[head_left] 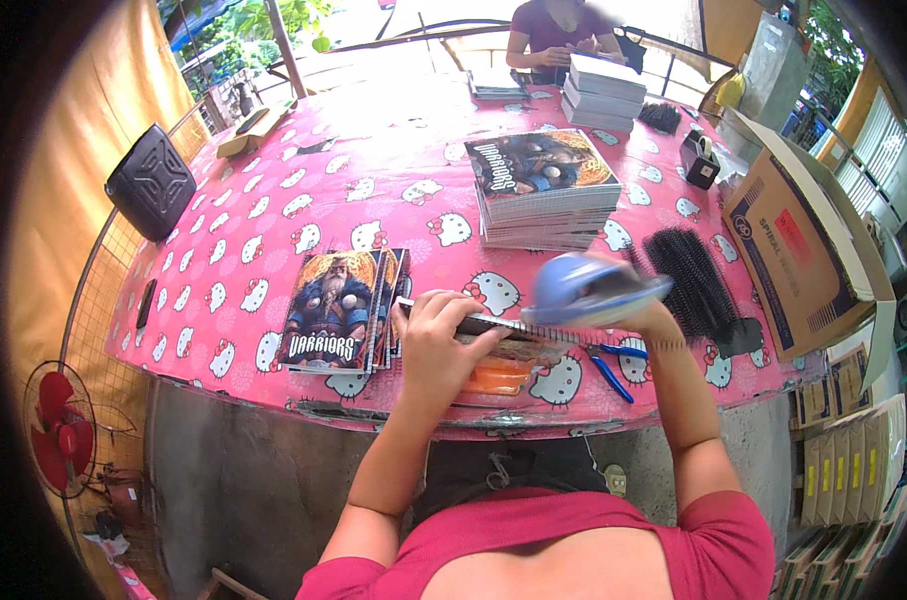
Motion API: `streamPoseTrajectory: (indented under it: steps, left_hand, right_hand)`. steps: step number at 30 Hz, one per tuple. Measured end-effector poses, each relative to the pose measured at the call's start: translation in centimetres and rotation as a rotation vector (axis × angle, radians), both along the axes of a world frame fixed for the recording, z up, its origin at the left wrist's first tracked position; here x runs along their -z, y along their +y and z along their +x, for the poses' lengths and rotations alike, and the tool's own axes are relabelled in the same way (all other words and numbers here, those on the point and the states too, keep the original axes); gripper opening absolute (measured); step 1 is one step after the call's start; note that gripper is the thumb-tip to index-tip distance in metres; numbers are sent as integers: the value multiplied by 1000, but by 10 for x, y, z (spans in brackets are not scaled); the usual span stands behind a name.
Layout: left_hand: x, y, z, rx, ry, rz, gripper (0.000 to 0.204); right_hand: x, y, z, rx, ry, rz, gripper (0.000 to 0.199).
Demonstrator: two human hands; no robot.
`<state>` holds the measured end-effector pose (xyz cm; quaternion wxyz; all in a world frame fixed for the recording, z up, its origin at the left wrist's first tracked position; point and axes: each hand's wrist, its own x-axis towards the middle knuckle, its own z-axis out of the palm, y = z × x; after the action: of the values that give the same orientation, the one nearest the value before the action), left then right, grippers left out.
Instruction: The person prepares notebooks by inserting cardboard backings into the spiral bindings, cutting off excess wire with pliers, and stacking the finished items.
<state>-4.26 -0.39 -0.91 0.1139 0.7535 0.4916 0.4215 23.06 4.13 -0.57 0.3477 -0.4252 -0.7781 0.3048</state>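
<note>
Left hand fingers curl down over the spine edge of a notebook, pinning it flat at the near edge of the desk. Right hand is closed around a blue tool, blurred, held just above the notebook's wire binding; exact finger wrap is hidden by the tool.

Notebook looks light and thin, with bendy covers and a stiffer wire edge, so best held near the spine, pressed flat. Wire probably deforms if squeezed hard.

Blue-handled pliers lie just right of the notebook. Black binding combs sit beyond the right hand. Small stack of printed notebooks lies left of the left hand, a taller stack mid-desk. Open cardboard box at right. Another person works at the far side.
</note>
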Motion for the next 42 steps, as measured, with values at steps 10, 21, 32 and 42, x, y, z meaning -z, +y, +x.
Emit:
streamPoseTrajectory:
  steps: [10,21,32,42]
  left_hand:
    - [-5,2,-10,-64,-28,63,33]
    - [7,13,-31,0,-368,-95,32]
    - [26,16,-30,115,-668,-221,34]
    - [30,10,-22,37,-758,-248,31]
  right_hand:
    - [0,4,-28,-11,256,-226,42]
    - [5,21,-55,-113,233,-50,51]
    - [31,28,-35,140,-372,-2,49]
    - [-50,-43,-112,236,-784,648,91]
